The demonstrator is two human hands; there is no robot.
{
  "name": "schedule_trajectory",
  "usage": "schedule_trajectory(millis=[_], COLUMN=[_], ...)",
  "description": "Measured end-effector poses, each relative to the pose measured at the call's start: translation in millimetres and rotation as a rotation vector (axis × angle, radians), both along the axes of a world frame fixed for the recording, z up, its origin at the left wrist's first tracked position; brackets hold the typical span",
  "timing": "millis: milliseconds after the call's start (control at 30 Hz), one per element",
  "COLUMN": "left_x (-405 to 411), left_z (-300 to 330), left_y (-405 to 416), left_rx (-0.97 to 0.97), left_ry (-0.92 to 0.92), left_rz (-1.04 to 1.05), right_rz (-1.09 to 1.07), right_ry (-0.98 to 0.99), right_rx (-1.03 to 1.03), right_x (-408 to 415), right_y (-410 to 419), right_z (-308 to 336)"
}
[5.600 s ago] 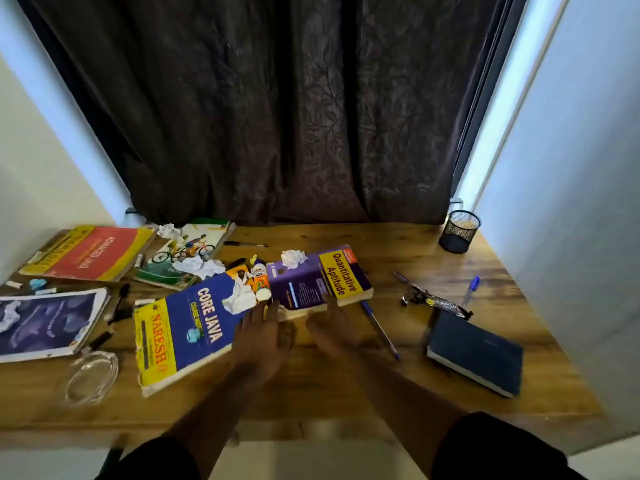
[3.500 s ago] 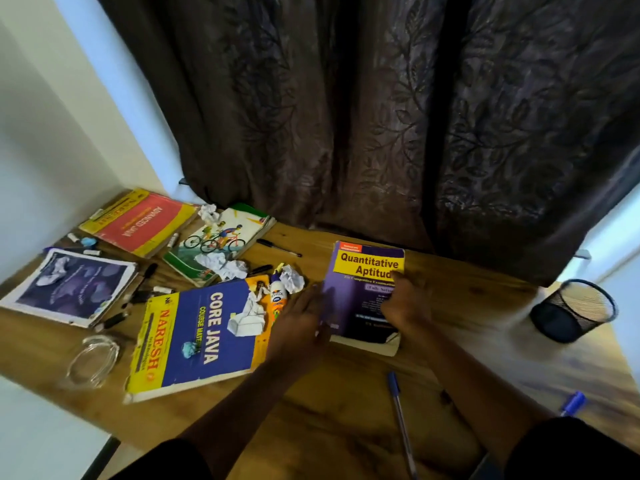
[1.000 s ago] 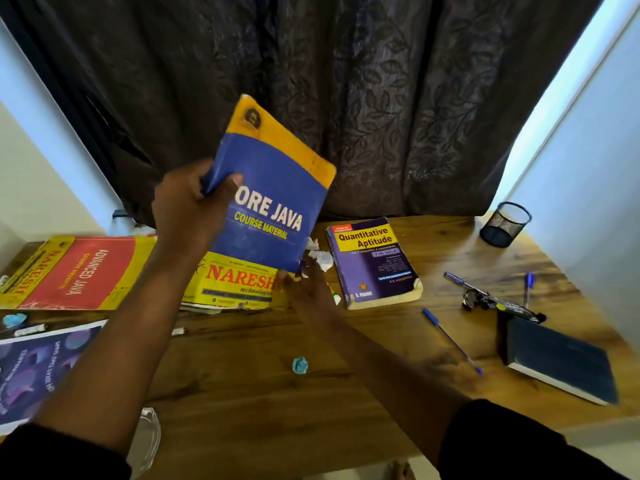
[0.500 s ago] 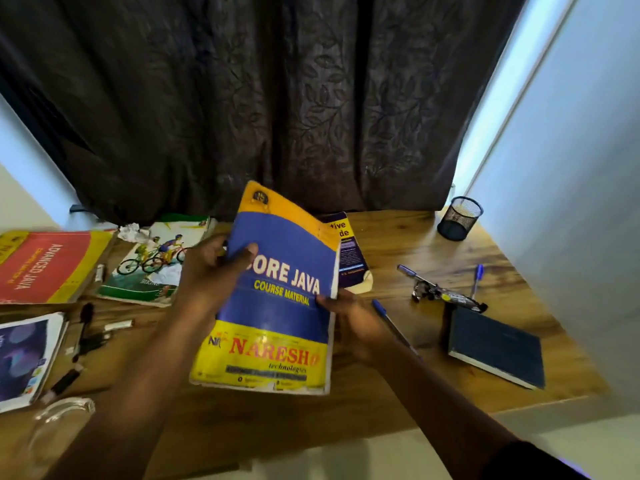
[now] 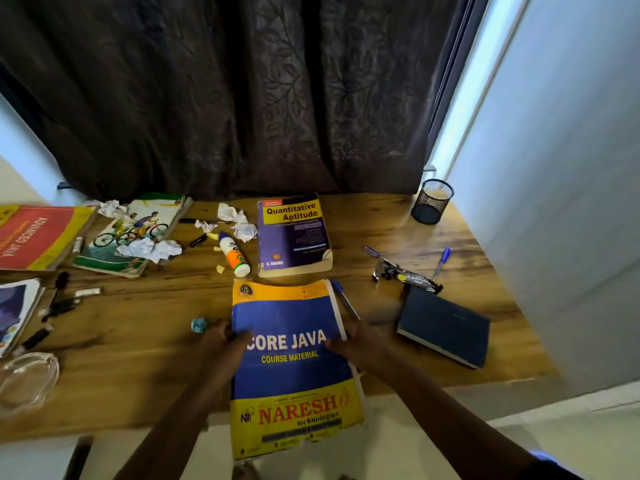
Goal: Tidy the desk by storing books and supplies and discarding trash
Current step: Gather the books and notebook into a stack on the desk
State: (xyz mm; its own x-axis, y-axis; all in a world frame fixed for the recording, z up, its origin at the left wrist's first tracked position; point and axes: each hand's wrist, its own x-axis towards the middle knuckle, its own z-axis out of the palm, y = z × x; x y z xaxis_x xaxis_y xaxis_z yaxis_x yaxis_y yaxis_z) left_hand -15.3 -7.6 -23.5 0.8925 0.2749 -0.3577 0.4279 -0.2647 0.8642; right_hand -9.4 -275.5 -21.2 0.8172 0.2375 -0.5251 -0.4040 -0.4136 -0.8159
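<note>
Dark curtains (image 5: pixel 242 91) hang behind a wooden desk (image 5: pixel 138 334) strewn with clutter. At the far right corner stands a black mesh pen cup (image 5: pixel 432 201); what it holds is hard to make out. A clear glass dish (image 5: pixel 27 379) sits near the left edge. At the near middle, the Core Java book (image 5: pixel 291 362) overhangs the desk's near edge, gripped by the left hand (image 5: pixel 225 344) and right hand (image 5: pixel 356 341), thumbs pressed on its cover, fingers hidden beneath. Beyond it lie the Quantitative Aptitude book (image 5: pixel 294 237), a glue bottle (image 5: pixel 235 254) and crumpled paper (image 5: pixel 152 247). At the left, a red book (image 5: pixel 31 237) is cut off by the frame.
</note>
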Motion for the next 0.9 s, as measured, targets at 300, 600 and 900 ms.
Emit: schedule_trajectory(millis=[300,600,900], left_x=[-10,19,41], left_z=[-15,-21,-27], left_y=[-32,-63,-89], left_rx=[-0.109,0.344,0.39], left_ry=[0.031,0.013,-0.017], left_rz=[0.04,-0.144,-0.148], right_rz=[-0.212,-0.249,-0.237], right_ry=[-0.078,-0.268,-0.319], right_rx=[-0.131,-0.445,-0.585], right_x=[-2,-9,9], right_y=[-24,-54,-87], right_z=[-27,-26,-25])
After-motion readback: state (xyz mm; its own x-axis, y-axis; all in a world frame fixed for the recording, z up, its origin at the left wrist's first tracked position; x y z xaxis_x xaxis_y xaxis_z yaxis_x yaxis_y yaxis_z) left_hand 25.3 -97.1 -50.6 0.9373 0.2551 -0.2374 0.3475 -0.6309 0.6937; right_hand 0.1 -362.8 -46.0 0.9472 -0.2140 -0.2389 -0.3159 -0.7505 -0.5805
